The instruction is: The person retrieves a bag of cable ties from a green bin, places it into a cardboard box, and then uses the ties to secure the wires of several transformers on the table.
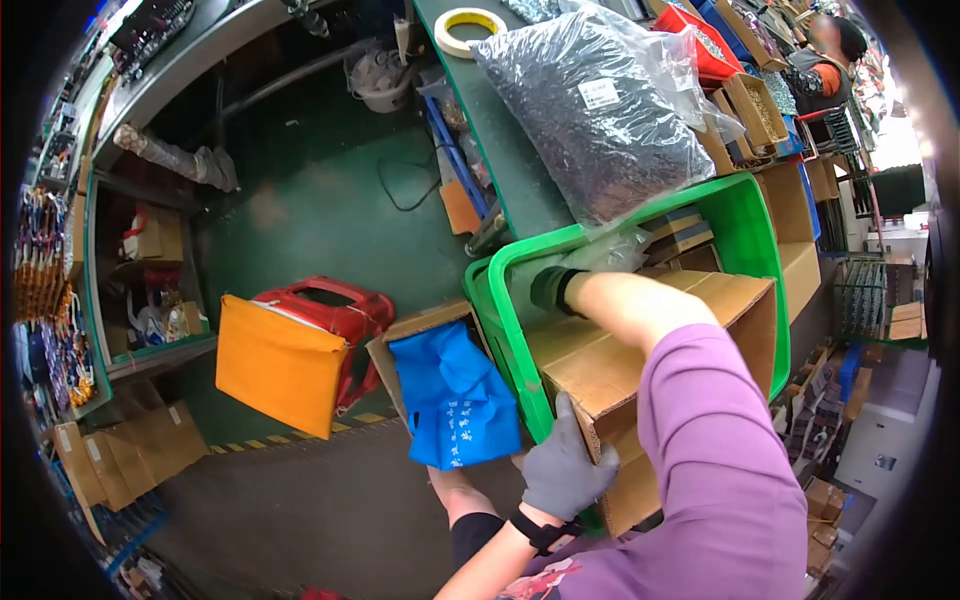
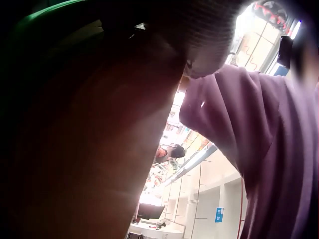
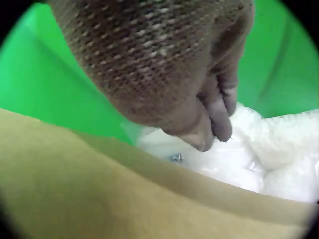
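Note:
A cardboard box lies tilted in the mouth of a green plastic bin. My left hand, in a grey glove, grips the box's near edge with the thumb over the cardboard. In the left wrist view the box's brown side is dark and fills much of the picture. My right arm reaches across the box into the bin, its hand mostly hidden in the head view. The right wrist view shows that gloved right hand with bunched, curled fingers pinching a whitish plastic bag beside the green wall.
A big plastic bag of dark parts rests on the green table, near a tape roll. Left of the bin are a blue cloth bag and a red stool with an orange cover. Small cartons lie inside the bin.

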